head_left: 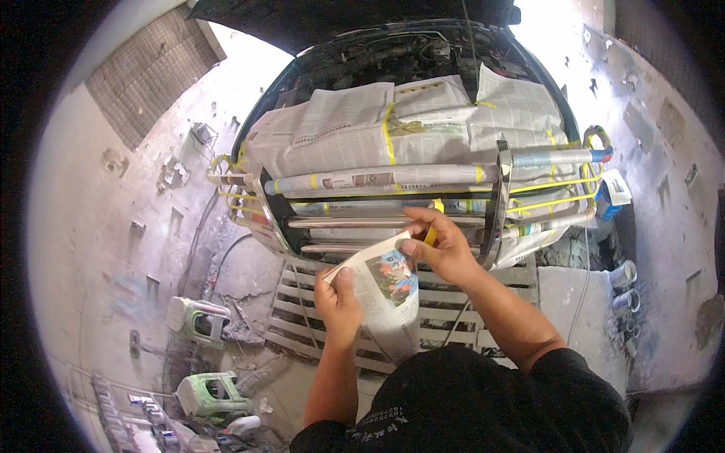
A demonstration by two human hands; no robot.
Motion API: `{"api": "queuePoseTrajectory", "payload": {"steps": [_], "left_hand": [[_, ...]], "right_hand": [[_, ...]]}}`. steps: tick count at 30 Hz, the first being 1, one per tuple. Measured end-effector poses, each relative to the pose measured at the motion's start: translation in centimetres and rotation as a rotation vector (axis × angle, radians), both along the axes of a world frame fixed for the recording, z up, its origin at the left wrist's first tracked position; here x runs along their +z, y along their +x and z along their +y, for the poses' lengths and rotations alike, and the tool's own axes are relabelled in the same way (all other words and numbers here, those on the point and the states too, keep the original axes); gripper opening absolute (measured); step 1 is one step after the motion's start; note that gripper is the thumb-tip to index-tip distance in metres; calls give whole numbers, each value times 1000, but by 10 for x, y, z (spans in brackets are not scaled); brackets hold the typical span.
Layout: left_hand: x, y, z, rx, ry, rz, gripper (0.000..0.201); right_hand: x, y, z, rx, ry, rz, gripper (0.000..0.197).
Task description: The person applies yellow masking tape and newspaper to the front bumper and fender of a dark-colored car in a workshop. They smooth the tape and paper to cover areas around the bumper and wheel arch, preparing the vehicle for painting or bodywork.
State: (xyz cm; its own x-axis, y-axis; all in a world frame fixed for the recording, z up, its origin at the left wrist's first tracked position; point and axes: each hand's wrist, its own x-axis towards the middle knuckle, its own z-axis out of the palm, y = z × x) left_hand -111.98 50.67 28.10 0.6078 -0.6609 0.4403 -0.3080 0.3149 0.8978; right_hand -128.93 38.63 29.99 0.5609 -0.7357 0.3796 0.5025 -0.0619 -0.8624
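Observation:
Between my two hands is a folded sheet of newspaper [402,321] with a colour picture on it, hanging down in front of me. My left hand [340,303] pinches its left upper edge, thumb on top. At the upper right corner my right hand [445,251] grips the same sheet between thumb and fingers. Yellow masking tape [431,234] shows at the right hand's fingers, partly hidden by them. Just beyond the hands are bare chrome bars [355,222] of a vehicle's front guard. Above them a guard tube [362,180] is wrapped in newspaper and yellow tape.
Taped newspaper [340,121] covers the vehicle's front under a raised hood [347,19]. Chrome uprights [498,200] stand on the guard. A slatted floor grate [302,302] lies below. Stools [208,396] are at left; several cans [624,302] and a blue container [608,202] stand at right.

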Motion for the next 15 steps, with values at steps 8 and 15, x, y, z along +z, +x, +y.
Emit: {"api": "queuePoseTrajectory", "payload": {"steps": [8,15], "left_hand": [[7,2,-2,54,-36,-56,20],[16,10,-4,43,-70,59,22]], "right_hand": [[-29,10,2,-199,-144,163,41],[-40,15,5,-120,-65,267,46]]}}
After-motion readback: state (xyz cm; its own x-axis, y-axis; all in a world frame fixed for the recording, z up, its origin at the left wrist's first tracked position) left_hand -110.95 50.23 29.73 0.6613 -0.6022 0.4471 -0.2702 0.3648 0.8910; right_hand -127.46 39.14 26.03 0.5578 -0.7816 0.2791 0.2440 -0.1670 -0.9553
